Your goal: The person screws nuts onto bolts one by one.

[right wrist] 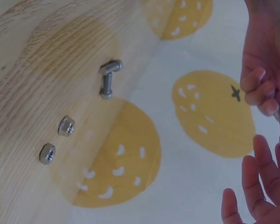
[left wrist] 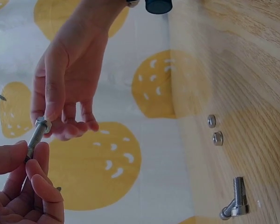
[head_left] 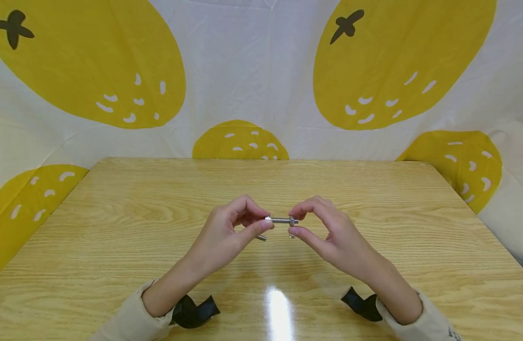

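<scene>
Centre of the head view, and there's the silver threaded metal bolt, its long axis running level across the frame! The left hand pinches it at the left end; the right hand, the nearer to the silver hexagonal metal nut, has thumb and forefinger pinched about it, close by the bolt's right tip, shank bridging straight between both grips.

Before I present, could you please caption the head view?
Left hand grips a metal bolt; right hand pinches its hex nut.
</scene>
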The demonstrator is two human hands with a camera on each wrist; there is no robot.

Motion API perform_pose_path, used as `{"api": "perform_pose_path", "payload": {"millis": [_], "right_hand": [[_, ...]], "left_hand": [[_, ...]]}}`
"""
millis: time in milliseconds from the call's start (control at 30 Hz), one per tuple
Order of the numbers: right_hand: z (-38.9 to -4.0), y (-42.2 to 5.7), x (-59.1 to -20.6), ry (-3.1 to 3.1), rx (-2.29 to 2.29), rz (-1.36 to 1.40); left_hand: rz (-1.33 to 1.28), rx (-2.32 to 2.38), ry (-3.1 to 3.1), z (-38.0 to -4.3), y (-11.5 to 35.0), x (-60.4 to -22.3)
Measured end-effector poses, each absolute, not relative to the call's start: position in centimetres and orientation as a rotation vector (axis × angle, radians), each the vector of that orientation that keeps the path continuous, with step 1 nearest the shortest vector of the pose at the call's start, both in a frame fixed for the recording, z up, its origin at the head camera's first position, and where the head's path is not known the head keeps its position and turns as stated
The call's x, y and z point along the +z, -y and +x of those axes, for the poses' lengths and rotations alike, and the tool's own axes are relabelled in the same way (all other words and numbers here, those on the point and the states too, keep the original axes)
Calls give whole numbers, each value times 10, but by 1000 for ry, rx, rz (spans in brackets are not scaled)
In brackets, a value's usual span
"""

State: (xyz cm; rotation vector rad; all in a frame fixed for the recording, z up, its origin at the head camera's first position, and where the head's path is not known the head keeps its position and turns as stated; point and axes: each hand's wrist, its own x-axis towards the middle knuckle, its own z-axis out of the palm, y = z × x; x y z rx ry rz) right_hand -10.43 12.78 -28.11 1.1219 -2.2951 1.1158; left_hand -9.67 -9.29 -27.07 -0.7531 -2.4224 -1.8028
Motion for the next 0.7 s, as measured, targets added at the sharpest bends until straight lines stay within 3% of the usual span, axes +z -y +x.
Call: {"api": "perform_pose_path", "payload": {"millis": [700], "right_hand": [[-104,-128,-283,2436,1115,1067]], "left_hand": [[-779,-1824,2411,-96,92,-270]]}}
